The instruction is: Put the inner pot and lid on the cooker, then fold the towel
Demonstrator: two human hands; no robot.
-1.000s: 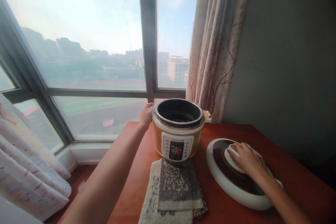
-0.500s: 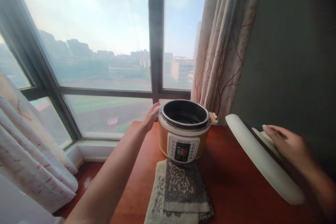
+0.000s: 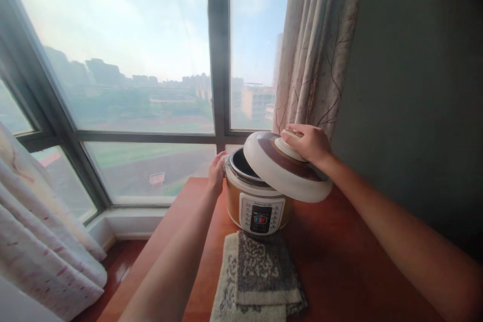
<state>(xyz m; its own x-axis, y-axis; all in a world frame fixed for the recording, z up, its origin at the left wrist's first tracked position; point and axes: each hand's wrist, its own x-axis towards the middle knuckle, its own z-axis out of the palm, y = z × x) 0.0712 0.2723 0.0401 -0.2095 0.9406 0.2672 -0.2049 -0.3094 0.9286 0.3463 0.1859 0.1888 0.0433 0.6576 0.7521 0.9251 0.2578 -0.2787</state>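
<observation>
A gold and white electric pressure cooker (image 3: 234, 200) stands on the wooden table, its dark inner pot (image 3: 241, 163) partly showing. My left hand (image 3: 217, 172) is closed around the cooker's left side handle. Tilted over the pot's right part is the white and brown lid (image 3: 260, 153), held by its top knob in my right hand (image 3: 307, 142). The lid covers much of the opening and leaves the left side of the pot uncovered. Whether its lower edge touches the rim I cannot tell.
A folded grey patterned towel (image 3: 260, 271) lies in front of the cooker on the reddish table (image 3: 339, 271). Behind are a window (image 3: 151, 85) and a curtain (image 3: 305, 50); another curtain (image 3: 45, 241) hangs at the left. A dark wall (image 3: 415, 85) is on the right.
My right hand has brought the lid from the right side leftward over the cooker, turning its top into view. My left hand stays at the side handle.
</observation>
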